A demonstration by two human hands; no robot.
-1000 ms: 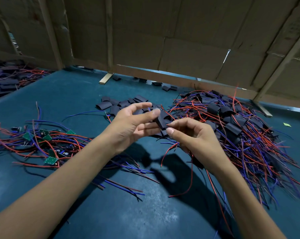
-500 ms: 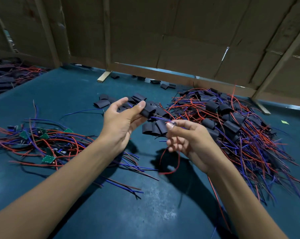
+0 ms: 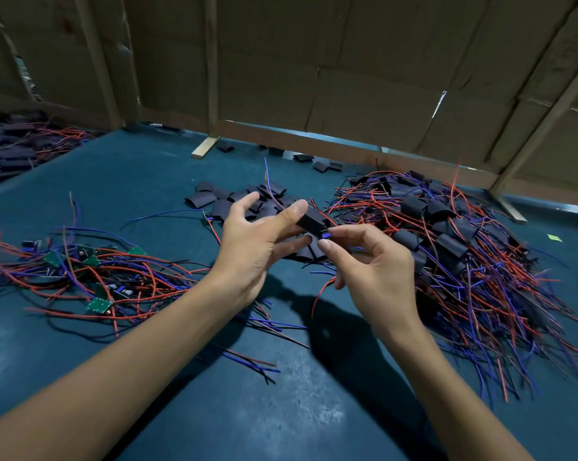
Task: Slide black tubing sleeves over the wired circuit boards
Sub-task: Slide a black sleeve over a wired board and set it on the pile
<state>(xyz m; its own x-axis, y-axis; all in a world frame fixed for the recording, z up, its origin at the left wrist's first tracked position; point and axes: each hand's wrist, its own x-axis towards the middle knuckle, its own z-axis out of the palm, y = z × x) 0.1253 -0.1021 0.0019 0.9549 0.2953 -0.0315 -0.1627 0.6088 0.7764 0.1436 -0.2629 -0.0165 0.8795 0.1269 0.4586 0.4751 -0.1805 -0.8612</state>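
Two hands: left hand (image 3: 254, 241) pinches one black sleeve (image 3: 310, 222); right hand (image 3: 370, 261) pinches its wires (image 3: 325, 235).

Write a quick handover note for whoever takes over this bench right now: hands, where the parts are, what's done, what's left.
Left hand: thumb and fingers hold a black sleeve above the table.
Right hand: pinches the sleeve's near end, where blue wire shows; a red wire hangs below.
Bare boards with wires: pile on the left.
Empty sleeves: heap behind the hands.
Sleeved boards: big pile on the right.
Done: many sleeved.
Left: finish this one, then the left pile.
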